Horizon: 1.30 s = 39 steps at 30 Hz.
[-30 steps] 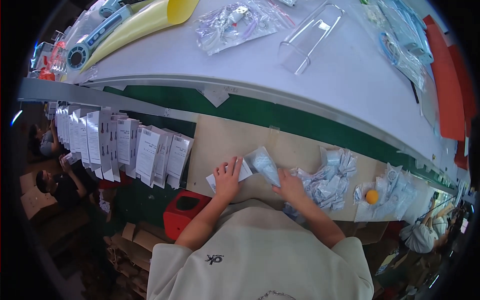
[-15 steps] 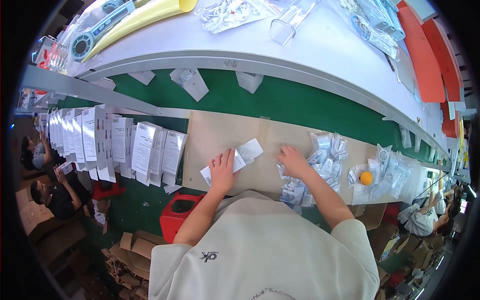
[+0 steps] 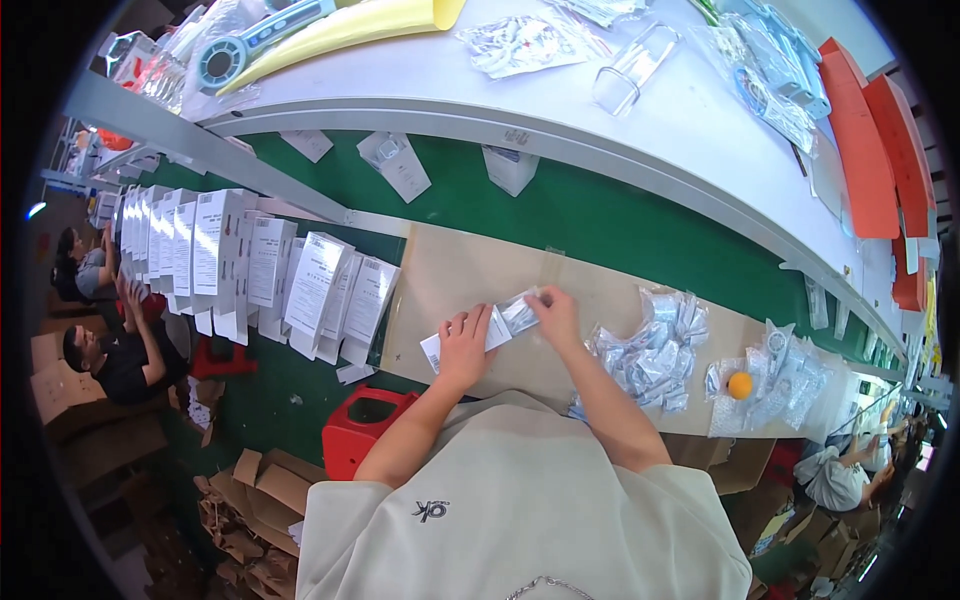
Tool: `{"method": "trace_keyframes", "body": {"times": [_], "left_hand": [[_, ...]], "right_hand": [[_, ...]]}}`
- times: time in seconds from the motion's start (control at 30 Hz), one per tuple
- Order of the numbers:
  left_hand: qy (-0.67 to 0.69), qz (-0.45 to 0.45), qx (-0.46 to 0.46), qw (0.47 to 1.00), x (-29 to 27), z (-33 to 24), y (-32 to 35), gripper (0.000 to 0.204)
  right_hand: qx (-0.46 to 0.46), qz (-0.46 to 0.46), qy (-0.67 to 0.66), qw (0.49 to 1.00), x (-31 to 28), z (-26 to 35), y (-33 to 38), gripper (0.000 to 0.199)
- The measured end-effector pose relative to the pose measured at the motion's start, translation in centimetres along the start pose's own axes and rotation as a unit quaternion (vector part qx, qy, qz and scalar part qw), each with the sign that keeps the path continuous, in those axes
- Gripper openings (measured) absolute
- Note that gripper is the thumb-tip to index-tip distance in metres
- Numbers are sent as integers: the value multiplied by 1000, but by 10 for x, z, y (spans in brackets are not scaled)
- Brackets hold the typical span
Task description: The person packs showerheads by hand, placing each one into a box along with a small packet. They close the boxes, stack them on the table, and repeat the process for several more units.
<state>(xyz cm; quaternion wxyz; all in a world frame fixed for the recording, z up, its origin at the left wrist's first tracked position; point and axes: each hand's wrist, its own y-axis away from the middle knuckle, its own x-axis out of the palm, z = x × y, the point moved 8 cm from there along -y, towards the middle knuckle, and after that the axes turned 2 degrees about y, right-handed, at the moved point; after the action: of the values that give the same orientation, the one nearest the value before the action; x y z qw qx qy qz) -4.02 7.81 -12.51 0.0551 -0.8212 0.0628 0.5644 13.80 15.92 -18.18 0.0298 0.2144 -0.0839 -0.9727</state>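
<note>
A slim white box (image 3: 432,350) lies slantwise on the tan work surface in front of me. My left hand (image 3: 466,347) is closed over it, fingers across its top face. At the box's right end is a small clear plastic packet (image 3: 517,313); its contents are too small to make out. My right hand (image 3: 558,318) pinches the packet's far end, fingertips together. To the right of that hand lies a heap of similar clear packets (image 3: 650,355).
Rows of upright white boxes (image 3: 320,285) stand at the left. Bubble-wrapped items (image 3: 785,370) and an orange ball-like thing (image 3: 739,385) lie at the right. A raised white shelf (image 3: 400,75) spans the far side. A red stool (image 3: 365,425) stands near my left arm. Co-workers sit at both sides.
My right hand has moved left from the packet heap to the box's right end, bringing a packet. My left hand stays on the box. The whole view has shifted slightly.
</note>
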Motion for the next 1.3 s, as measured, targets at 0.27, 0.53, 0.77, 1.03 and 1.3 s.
{"method": "trace_keyframes", "body": {"times": [0.27, 0.53, 0.77, 1.03, 1.3], "left_hand": [[52, -23, -36, 998, -24, 12, 0, 90], [-176, -308, -200, 913, -237, 148, -2, 88], [-62, -99, -252, 961, -193, 137, -4, 84], [117, -107, -165, 974, -80, 72, 3, 81], [-92, -228, -284, 927, -169, 207, 38, 84]], "right_hand": [[-46, 232, -45, 971, 37, 41, 14, 21], [-283, -37, 407, 868, -137, 157, -89, 18], [-341, -230, 423, 807, -110, 185, -62, 36], [190, 149, -156, 958, 96, 52, 36, 88], [182, 195, -87, 960, 148, 64, 26, 83]]}}
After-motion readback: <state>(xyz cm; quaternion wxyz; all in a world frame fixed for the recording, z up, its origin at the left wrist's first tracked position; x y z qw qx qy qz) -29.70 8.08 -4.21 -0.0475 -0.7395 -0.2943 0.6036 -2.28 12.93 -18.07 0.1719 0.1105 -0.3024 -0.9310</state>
